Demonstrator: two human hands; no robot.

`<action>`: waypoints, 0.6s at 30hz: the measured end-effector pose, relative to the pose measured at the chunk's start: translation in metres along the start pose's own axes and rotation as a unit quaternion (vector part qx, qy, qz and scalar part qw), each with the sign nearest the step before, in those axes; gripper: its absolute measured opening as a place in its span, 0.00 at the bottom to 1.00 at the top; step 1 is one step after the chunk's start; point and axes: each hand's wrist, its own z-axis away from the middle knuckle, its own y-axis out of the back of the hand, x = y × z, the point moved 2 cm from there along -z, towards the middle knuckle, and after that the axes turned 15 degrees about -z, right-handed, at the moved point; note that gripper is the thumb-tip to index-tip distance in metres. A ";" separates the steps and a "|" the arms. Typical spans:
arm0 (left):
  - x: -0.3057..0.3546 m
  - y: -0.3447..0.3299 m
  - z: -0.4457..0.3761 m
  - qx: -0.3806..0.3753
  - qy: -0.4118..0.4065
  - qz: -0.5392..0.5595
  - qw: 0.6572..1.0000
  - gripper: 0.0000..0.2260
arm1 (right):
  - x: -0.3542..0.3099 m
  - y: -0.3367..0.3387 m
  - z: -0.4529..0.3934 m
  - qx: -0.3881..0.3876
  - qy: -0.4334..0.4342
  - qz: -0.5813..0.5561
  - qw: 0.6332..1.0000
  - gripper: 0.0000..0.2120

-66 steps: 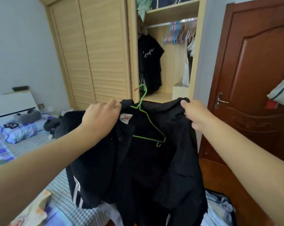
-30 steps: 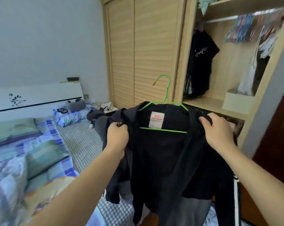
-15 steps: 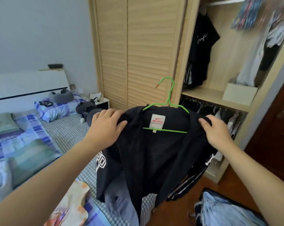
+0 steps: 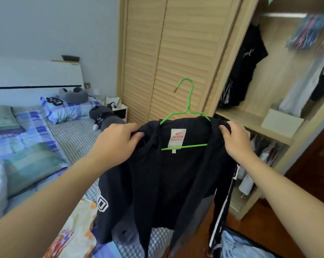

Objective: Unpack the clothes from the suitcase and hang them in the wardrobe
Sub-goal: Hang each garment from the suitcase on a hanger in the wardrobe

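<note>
A black jacket with a white neck label hangs open on a green wire hanger, held up in front of me. My left hand grips its left shoulder, fingers curled over the cloth. At the other shoulder my right hand grips the cloth over the hanger's end. The hanger's hook points up and is free. The open wardrobe stands behind at the right, its rail at the top. A corner of the suitcase with light blue clothes shows at the bottom right.
A black T-shirt, several coloured hangers and a pale garment hang on the rail. A white box sits on the wardrobe shelf. The louvred doors are shut. The bed with pillows fills the left.
The jacket has been settled square on the hanger, label facing me. My view swung left, then back toward the wardrobe. My left hand shifted its hold along the left shoulder.
</note>
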 end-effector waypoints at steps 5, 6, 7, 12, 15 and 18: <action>-0.035 -0.003 0.012 -0.009 0.067 -0.020 0.998 0.16 | -0.020 -0.045 -0.011 -0.056 0.038 0.002 0.998 0.16; -0.044 -0.007 0.012 -0.011 0.076 -0.027 0.997 0.15 | -0.023 -0.054 -0.012 -0.067 0.032 -0.005 0.997 0.16; -0.050 -0.010 0.012 -0.011 0.086 -0.034 0.996 0.14 | -0.026 -0.063 -0.012 -0.077 0.023 -0.010 0.997 0.16; -0.062 -0.025 0.005 -0.025 0.101 -0.027 0.994 0.15 | -0.013 -0.087 -0.021 -0.107 0.006 -0.019 0.994 0.19; -0.062 -0.034 -0.006 -0.059 0.112 -0.015 0.992 0.16 | -0.001 -0.090 -0.038 -0.118 0.003 -0.035 0.992 0.19; -0.064 -0.046 -0.031 -0.096 0.133 0.010 0.986 0.16 | 0.008 -0.096 -0.066 -0.142 0.010 -0.052 0.988 0.18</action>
